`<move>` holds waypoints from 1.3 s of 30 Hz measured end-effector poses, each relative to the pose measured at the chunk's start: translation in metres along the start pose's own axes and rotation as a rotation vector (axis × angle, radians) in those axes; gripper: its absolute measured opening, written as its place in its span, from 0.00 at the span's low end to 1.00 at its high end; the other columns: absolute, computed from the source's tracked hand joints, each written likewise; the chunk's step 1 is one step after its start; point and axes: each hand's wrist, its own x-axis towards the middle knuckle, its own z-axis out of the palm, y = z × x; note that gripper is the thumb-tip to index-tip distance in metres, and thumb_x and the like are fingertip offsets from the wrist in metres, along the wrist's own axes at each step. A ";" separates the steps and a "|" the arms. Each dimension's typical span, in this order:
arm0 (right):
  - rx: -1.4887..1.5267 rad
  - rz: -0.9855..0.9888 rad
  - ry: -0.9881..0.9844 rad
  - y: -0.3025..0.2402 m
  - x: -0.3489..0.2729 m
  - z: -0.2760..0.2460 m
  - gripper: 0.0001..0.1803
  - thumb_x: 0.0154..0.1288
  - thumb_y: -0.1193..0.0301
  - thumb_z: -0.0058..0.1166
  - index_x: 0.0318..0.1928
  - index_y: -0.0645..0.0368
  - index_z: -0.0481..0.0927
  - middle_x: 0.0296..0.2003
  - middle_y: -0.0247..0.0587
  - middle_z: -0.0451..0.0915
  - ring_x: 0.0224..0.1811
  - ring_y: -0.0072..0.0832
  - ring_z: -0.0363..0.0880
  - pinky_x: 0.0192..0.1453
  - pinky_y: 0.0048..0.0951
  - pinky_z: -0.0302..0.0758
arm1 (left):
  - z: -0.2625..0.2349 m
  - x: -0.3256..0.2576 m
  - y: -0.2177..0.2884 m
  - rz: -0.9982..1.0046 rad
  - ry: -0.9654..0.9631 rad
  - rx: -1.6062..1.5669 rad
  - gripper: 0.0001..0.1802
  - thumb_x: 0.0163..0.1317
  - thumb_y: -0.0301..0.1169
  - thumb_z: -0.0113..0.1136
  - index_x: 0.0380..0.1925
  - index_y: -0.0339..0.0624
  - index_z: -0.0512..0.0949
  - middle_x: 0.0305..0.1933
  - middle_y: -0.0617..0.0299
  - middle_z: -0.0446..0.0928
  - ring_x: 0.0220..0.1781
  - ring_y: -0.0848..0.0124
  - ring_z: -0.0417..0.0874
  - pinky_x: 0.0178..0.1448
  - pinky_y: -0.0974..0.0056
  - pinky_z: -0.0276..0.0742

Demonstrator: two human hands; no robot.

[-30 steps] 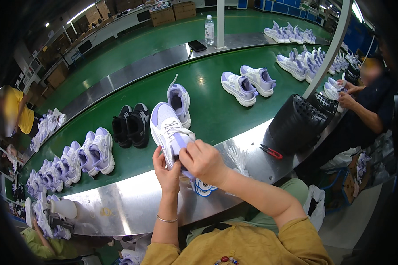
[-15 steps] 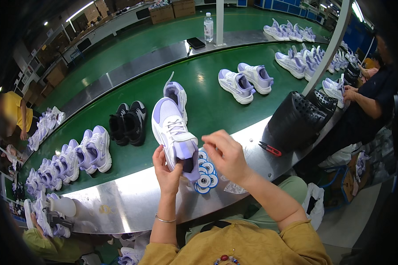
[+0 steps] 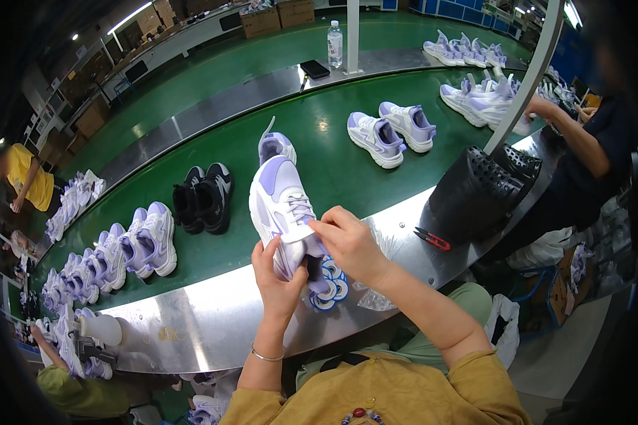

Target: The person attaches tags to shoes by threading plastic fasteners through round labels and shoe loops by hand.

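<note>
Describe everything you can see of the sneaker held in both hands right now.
The sneaker is white with lilac panels at the toe and sides, white laces, and a thick pale sole, seemingly mesh and synthetic leather. It is held above the steel table edge, toe pointing away toward the green conveyor belt, heel toward the person. The left hand grips its heel from below; the right hand pinches near the tongue and collar. Round blue-and-white tags show beneath its heel.

One head-worn fisheye view looks steeply down, close over the conveyor belt [image 3: 333, 159]
</note>
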 end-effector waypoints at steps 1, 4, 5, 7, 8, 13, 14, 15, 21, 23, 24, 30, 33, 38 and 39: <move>-0.035 -0.036 -0.025 0.000 -0.001 0.001 0.15 0.50 0.84 0.54 0.42 0.66 0.79 0.31 0.44 0.73 0.32 0.37 0.74 0.36 0.32 0.74 | -0.001 0.000 0.001 0.009 -0.002 0.035 0.34 0.39 0.23 0.63 0.54 0.41 0.70 0.56 0.42 0.63 0.59 0.48 0.66 0.63 0.54 0.62; -0.116 -0.119 -0.097 -0.001 -0.001 0.001 0.17 0.49 0.82 0.52 0.43 0.67 0.77 0.32 0.44 0.71 0.35 0.37 0.73 0.37 0.32 0.74 | -0.005 0.001 0.004 0.033 -0.007 0.113 0.35 0.39 0.24 0.64 0.54 0.43 0.70 0.57 0.40 0.62 0.59 0.46 0.66 0.63 0.53 0.63; -0.163 -0.164 -0.142 -0.002 -0.001 0.002 0.18 0.49 0.80 0.51 0.44 0.67 0.76 0.33 0.44 0.71 0.37 0.37 0.72 0.39 0.32 0.75 | -0.006 0.001 0.006 0.049 -0.011 0.156 0.35 0.39 0.24 0.65 0.54 0.44 0.70 0.58 0.39 0.62 0.60 0.45 0.66 0.63 0.53 0.63; -0.219 -0.178 -0.173 -0.006 0.000 0.001 0.19 0.49 0.79 0.51 0.45 0.68 0.75 0.34 0.44 0.71 0.37 0.37 0.72 0.39 0.30 0.76 | -0.007 0.002 0.009 0.052 -0.006 0.174 0.34 0.39 0.24 0.64 0.54 0.42 0.71 0.58 0.41 0.63 0.60 0.47 0.66 0.63 0.54 0.62; -0.276 -0.191 -0.203 -0.008 0.000 0.001 0.20 0.48 0.78 0.51 0.46 0.69 0.74 0.34 0.44 0.71 0.38 0.37 0.72 0.39 0.29 0.76 | -0.007 0.002 0.010 0.056 -0.003 0.191 0.33 0.39 0.23 0.63 0.53 0.41 0.71 0.58 0.43 0.64 0.61 0.49 0.66 0.64 0.55 0.62; -0.419 -0.263 -0.250 -0.011 -0.001 0.007 0.23 0.47 0.77 0.52 0.48 0.69 0.73 0.34 0.45 0.71 0.36 0.36 0.72 0.37 0.27 0.76 | -0.010 0.002 0.011 0.076 0.006 0.233 0.34 0.39 0.25 0.65 0.53 0.42 0.71 0.59 0.40 0.63 0.60 0.46 0.66 0.63 0.53 0.62; -0.456 -0.266 -0.282 -0.012 -0.003 0.009 0.25 0.47 0.77 0.52 0.50 0.69 0.73 0.35 0.45 0.71 0.36 0.36 0.72 0.37 0.28 0.76 | -0.011 0.001 0.010 0.078 -0.004 0.247 0.35 0.38 0.25 0.66 0.54 0.44 0.71 0.59 0.38 0.61 0.59 0.44 0.65 0.62 0.51 0.62; -0.454 -0.268 -0.283 -0.012 -0.005 0.011 0.25 0.47 0.77 0.52 0.50 0.69 0.73 0.35 0.45 0.71 0.36 0.36 0.72 0.37 0.28 0.76 | -0.012 0.001 0.009 0.076 -0.002 0.248 0.35 0.38 0.25 0.66 0.54 0.44 0.71 0.59 0.38 0.61 0.59 0.44 0.65 0.62 0.51 0.62; -0.481 -0.380 -0.297 -0.010 -0.006 0.015 0.26 0.48 0.75 0.51 0.53 0.66 0.73 0.33 0.43 0.70 0.34 0.34 0.70 0.36 0.25 0.75 | -0.014 0.001 0.006 0.051 0.029 0.209 0.37 0.37 0.25 0.67 0.54 0.43 0.69 0.59 0.37 0.62 0.60 0.44 0.65 0.63 0.50 0.61; -0.435 -0.394 -0.300 -0.009 -0.002 0.012 0.25 0.47 0.75 0.53 0.50 0.63 0.75 0.32 0.41 0.70 0.36 0.33 0.72 0.35 0.24 0.78 | -0.013 0.004 0.008 0.103 0.061 0.174 0.36 0.37 0.24 0.67 0.52 0.43 0.68 0.60 0.39 0.61 0.59 0.45 0.66 0.62 0.51 0.63; -0.434 -0.395 -0.301 -0.007 -0.002 0.011 0.25 0.47 0.75 0.53 0.50 0.63 0.75 0.32 0.41 0.70 0.36 0.33 0.72 0.35 0.24 0.78 | -0.014 0.005 0.009 0.102 0.062 0.176 0.36 0.37 0.24 0.67 0.52 0.43 0.68 0.60 0.39 0.61 0.59 0.45 0.66 0.62 0.51 0.63; -0.331 -0.391 -0.332 0.006 -0.003 0.012 0.24 0.49 0.75 0.52 0.51 0.56 0.76 0.33 0.41 0.71 0.36 0.34 0.72 0.35 0.26 0.78 | -0.017 0.006 0.010 0.116 0.042 0.126 0.31 0.36 0.22 0.68 0.46 0.43 0.69 0.62 0.42 0.58 0.58 0.46 0.67 0.60 0.51 0.65; -0.333 -0.412 -0.343 0.007 -0.003 0.012 0.24 0.49 0.74 0.53 0.51 0.56 0.76 0.34 0.40 0.70 0.35 0.34 0.72 0.35 0.26 0.78 | -0.017 0.005 0.005 0.115 0.031 0.108 0.29 0.36 0.22 0.68 0.43 0.44 0.71 0.61 0.42 0.58 0.58 0.46 0.67 0.60 0.51 0.65; -0.314 -0.451 -0.325 0.005 0.006 0.019 0.24 0.50 0.74 0.53 0.51 0.56 0.76 0.34 0.40 0.70 0.35 0.34 0.72 0.35 0.26 0.78 | -0.020 0.006 -0.007 0.115 0.056 0.148 0.21 0.35 0.22 0.67 0.35 0.43 0.74 0.60 0.43 0.60 0.59 0.46 0.66 0.62 0.50 0.63; -0.313 -0.449 -0.326 0.007 0.006 0.020 0.24 0.50 0.74 0.53 0.51 0.56 0.76 0.34 0.40 0.70 0.35 0.34 0.72 0.35 0.26 0.78 | -0.019 0.007 -0.008 0.114 0.054 0.148 0.21 0.35 0.22 0.67 0.35 0.43 0.74 0.60 0.43 0.60 0.59 0.46 0.66 0.62 0.50 0.63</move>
